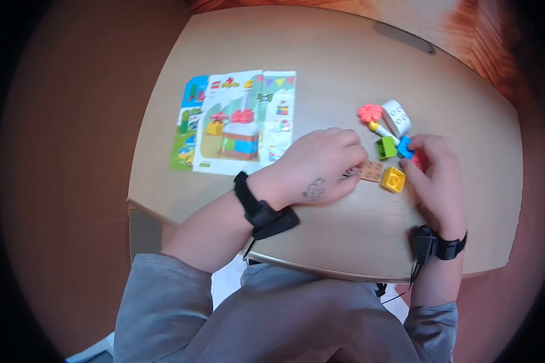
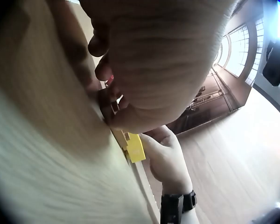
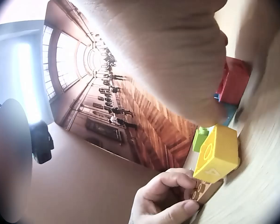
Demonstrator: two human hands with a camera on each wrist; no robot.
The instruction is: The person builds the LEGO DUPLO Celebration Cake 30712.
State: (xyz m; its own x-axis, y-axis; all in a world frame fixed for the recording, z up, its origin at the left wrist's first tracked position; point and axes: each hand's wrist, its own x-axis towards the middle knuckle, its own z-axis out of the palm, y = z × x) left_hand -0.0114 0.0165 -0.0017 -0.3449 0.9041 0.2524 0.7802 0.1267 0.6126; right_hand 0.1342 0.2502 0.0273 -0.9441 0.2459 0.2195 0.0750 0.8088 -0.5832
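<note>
My left hand (image 1: 327,166) pinches the left end of a tan studded plate (image 1: 372,171) on the table. In the right wrist view, thumb and fingertips of that hand lie on either side of the tan plate (image 3: 206,190). My right hand (image 1: 437,175) has thumb and fingers around a blue brick (image 1: 404,147). A red brick (image 1: 418,160) shows partly under this hand. Between the hands a yellow brick (image 1: 394,180) stands at the plate's right end, its hollow side up. A green brick (image 1: 386,147) lies just left of the blue one.
Beyond the hands lie a white brick (image 1: 396,118), a coral flower piece (image 1: 370,113) and a small yellow-and-white candle-like piece (image 1: 375,127). An open instruction booklet (image 1: 230,124) is spread at the left. The table's front edge (image 1: 321,271) runs close to the person's body.
</note>
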